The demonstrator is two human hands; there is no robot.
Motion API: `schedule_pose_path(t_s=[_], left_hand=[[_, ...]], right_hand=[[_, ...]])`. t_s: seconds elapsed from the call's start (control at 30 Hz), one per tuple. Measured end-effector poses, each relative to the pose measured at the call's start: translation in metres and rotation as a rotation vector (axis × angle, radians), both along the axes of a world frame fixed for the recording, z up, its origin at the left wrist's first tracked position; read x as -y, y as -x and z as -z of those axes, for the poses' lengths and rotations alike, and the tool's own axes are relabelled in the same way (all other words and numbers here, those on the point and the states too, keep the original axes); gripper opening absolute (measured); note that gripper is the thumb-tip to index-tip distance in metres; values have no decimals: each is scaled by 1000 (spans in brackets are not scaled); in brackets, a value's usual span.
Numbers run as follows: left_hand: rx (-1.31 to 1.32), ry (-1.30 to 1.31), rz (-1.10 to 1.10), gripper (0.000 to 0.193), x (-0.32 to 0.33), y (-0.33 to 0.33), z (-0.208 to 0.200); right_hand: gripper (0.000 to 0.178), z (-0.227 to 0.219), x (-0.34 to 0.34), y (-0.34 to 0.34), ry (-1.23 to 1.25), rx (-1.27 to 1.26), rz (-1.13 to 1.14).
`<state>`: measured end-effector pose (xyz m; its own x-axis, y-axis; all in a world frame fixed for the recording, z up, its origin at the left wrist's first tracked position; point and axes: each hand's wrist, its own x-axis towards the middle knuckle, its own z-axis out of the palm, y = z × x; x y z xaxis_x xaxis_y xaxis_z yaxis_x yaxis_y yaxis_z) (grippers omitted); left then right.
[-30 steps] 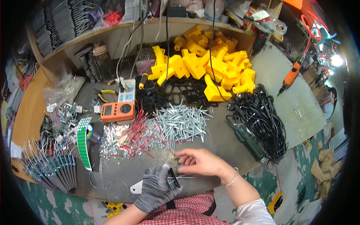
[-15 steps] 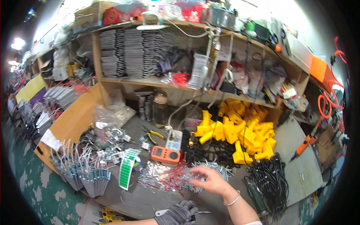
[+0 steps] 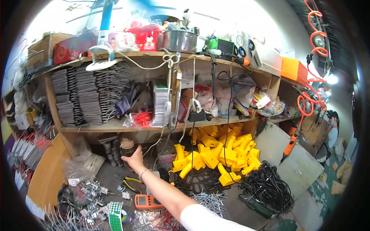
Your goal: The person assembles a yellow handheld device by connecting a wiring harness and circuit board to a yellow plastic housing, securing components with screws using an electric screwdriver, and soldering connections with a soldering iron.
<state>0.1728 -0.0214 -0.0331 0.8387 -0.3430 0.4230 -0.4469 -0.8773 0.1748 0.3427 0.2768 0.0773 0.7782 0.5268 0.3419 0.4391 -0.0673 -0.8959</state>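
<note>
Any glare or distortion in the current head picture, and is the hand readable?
Head view: the back wall washes out near white, the lamp at right flares, the upper shelf bows, and black fills the corners; the right hand is readable, though its exact finger contact is unclear.

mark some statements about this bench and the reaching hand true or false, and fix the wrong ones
1. The right hand is at the jar with the brownish lid. True.
2. The right hand wears a grey glove. False: it is bare, with a bracelet at the wrist.
3. The yellow plastic parts are heaped to the left of that jar. False: they are heaped to its right.
4. The orange meter lies to the right of the green sheet. True.
5. The left hand is in view too. False: it is out of the picture.
</note>
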Motion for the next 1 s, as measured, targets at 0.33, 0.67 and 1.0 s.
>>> schedule_pose_path(t_s=[0.33, 0.67, 1.0], left_hand=[[115, 67, -191, 61, -25, 33, -43], [103, 213, -199, 69, 29, 124, -81], [788, 372, -36, 91, 40, 97, -205]], right_hand=[[82, 8, 36, 4, -265, 73, -456], [78, -134, 272, 103, -313, -114, -792], [80, -98, 520, 114, -18, 95, -415]])
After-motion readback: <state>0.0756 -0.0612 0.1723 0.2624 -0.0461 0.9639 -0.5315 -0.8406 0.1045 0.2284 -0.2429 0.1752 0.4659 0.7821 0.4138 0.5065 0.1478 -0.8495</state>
